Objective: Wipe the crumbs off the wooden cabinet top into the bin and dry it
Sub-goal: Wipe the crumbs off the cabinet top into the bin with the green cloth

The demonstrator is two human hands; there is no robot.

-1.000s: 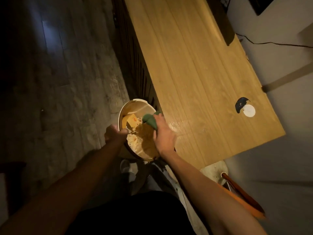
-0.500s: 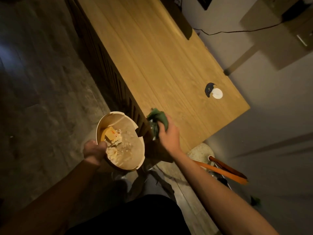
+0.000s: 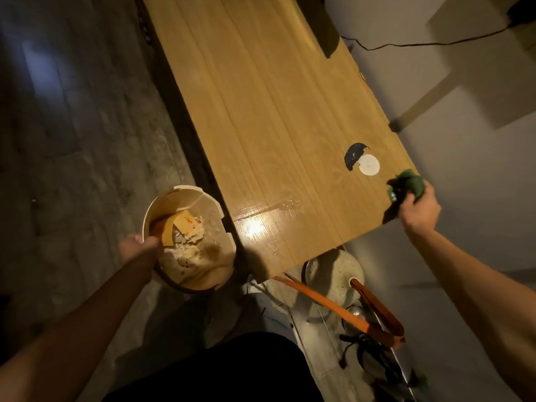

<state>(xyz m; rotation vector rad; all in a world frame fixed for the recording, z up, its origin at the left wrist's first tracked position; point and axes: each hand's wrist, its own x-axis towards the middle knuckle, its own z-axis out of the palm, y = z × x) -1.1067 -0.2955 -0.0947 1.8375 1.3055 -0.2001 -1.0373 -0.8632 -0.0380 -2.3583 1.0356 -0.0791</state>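
Right grip (image 3: 417, 208) clutches the green cloth (image 3: 406, 184) at the cabinet top's (image 3: 275, 126) corner (left grip (image 3: 136, 249) holds the bin (image 3: 150, 210)).

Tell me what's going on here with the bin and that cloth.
A person is cleaning a wooden cabinet top. The left hand grips the rim of a bin holding scraps beside the cabinet. The right hand holds a green cloth at the cabinet's far corner. The near end looks wet and shiny.
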